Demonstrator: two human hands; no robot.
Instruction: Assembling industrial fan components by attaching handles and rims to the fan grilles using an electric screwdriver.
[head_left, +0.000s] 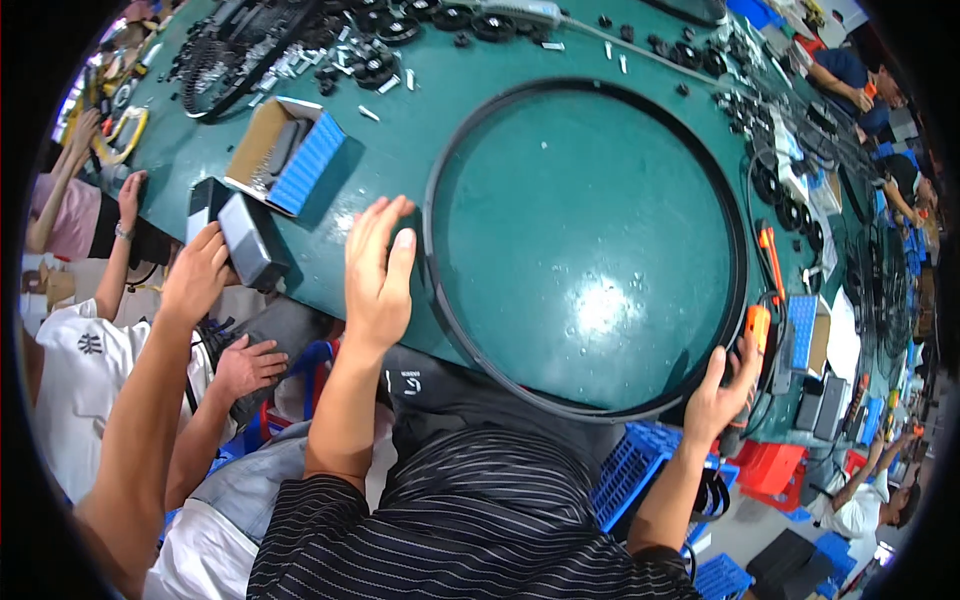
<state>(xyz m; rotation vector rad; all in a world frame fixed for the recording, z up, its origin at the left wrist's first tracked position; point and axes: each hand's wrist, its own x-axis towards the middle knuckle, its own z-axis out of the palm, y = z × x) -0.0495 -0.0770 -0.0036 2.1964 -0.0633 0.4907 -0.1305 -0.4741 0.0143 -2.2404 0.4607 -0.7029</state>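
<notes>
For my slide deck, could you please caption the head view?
Left hand and right hand rest on opposite edges of a large black ring lying on a green table.

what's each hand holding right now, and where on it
Both hands are on the large black ring lying on the green table. The left hand lies flat on its left rim; the right hand is at its lower-right rim, beside an orange-handled tool.

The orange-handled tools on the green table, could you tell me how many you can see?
2: one orange-handled tool lies right of the black ring; another sits just above the right hand. Clutter may hide more.
</notes>
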